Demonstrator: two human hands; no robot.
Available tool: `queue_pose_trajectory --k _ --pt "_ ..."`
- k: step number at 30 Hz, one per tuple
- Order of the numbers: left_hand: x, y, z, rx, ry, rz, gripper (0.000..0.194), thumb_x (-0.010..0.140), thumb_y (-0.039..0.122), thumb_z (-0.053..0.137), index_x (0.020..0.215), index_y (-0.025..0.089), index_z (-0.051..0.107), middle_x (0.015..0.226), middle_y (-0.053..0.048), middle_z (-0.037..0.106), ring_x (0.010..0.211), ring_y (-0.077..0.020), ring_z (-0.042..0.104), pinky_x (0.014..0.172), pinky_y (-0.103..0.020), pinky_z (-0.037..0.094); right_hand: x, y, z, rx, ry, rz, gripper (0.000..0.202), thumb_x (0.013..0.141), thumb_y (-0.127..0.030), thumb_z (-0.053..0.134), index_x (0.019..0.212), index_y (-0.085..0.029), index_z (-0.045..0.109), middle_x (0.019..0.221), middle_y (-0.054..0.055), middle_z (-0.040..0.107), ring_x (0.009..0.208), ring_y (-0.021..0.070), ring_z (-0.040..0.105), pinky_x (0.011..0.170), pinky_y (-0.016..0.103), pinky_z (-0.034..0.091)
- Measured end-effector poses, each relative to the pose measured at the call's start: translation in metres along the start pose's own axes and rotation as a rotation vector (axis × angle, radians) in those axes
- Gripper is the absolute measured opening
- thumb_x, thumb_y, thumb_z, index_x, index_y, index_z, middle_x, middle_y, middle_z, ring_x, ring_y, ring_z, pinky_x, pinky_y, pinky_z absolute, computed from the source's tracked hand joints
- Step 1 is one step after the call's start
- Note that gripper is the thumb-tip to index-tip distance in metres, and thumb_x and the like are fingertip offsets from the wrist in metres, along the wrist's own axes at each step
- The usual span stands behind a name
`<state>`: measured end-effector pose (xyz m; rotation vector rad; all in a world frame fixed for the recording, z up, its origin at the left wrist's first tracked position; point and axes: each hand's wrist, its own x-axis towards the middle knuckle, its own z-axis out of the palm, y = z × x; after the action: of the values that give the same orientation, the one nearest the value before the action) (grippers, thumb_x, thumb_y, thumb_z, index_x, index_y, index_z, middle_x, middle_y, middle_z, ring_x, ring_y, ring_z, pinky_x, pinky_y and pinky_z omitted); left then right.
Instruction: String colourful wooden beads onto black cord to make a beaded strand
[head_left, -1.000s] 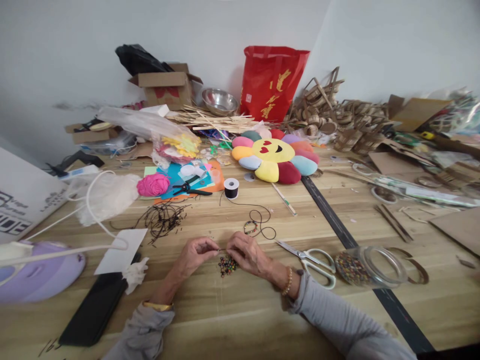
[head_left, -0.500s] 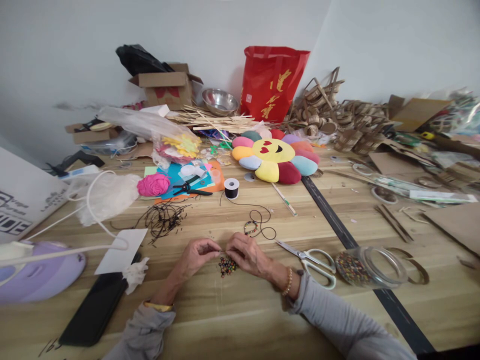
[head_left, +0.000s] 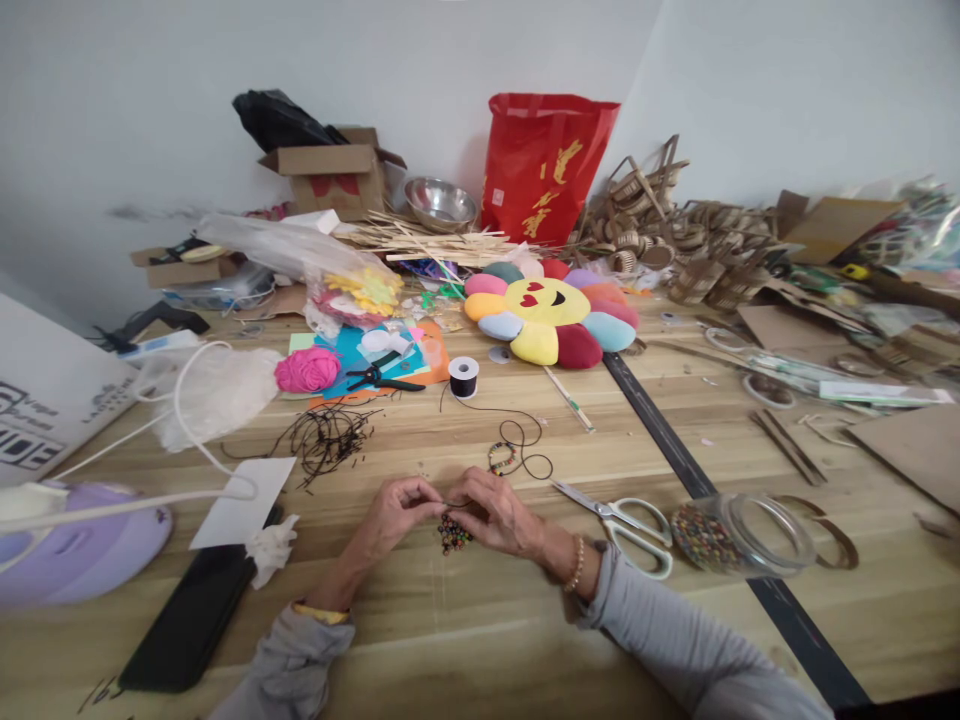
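My left hand (head_left: pixel 401 512) and my right hand (head_left: pixel 495 510) meet just above a small pile of coloured beads (head_left: pixel 453 535). Thumb and forefinger of each are pinched together, and a thin dark cord seems to run between them; what else the fingertips hold is too small to tell. Behind my right hand lies a ring of strung beads (head_left: pixel 501 458) on a black cord (head_left: pixel 541 430). That cord trails from a white spool with black cord (head_left: pixel 463 378). Scissors (head_left: pixel 619 515) with pale handles lie right of my right hand.
A tipped clear jar of beads (head_left: pixel 709 535) lies at the right. Left are a black phone (head_left: pixel 187 620), crumpled tissue (head_left: pixel 271 550), a purple appliance (head_left: pixel 90 545) and black cord scraps (head_left: pixel 326 440). Behind sit pliers (head_left: pixel 382 376), pink yarn (head_left: pixel 307 370) and a flower cushion (head_left: pixel 551 310).
My left hand has shifted slightly right, and the fingertips of both hands are closer together over the bead pile. The things on the table have not moved.
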<state>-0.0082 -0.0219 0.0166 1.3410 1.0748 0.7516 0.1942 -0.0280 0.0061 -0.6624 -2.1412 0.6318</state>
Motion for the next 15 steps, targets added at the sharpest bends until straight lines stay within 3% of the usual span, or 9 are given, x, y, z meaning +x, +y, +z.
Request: queue_pose_trajectory --k 9,12,15 --pt "0.0001 0.0018 0.0014 0.07 -0.023 0.12 0.018 0.071 0.03 0.067 0.064 0.013 0.064 0.066 -0.003 0.063 0.068 -0.0161 0.056 0.067 -0.026 0.044 -0.0017 0.0062 0.0035 -0.076 0.013 0.031 0.005 0.09 -0.015 0.052 0.089 -0.018 0.055 0.084 0.006 0.058 0.078 0.0172 0.054 0.07 0.029 0.047" --pt "-0.0002 0.0023 -0.0001 0.07 0.021 0.151 0.018 0.072 0.03 0.066 0.065 0.014 0.063 0.068 -0.003 0.062 0.069 -0.0166 0.055 0.068 -0.027 0.044 0.0006 0.007 0.0031 -0.173 0.13 0.137 0.014 0.082 -0.007 0.049 0.088 -0.018 0.054 0.083 0.006 0.055 0.079 0.0192 0.052 0.072 0.032 0.047" --pt "-0.0005 0.0023 -0.0006 0.075 0.051 0.124 0.018 0.072 0.031 0.066 0.066 0.014 0.063 0.067 -0.002 0.06 0.068 -0.0163 0.054 0.067 -0.026 0.044 0.0027 0.0031 0.0004 -0.153 0.156 0.115 0.033 0.075 -0.003 0.047 0.104 -0.016 0.052 0.099 0.011 0.055 0.095 0.0228 0.052 0.08 0.037 0.048"
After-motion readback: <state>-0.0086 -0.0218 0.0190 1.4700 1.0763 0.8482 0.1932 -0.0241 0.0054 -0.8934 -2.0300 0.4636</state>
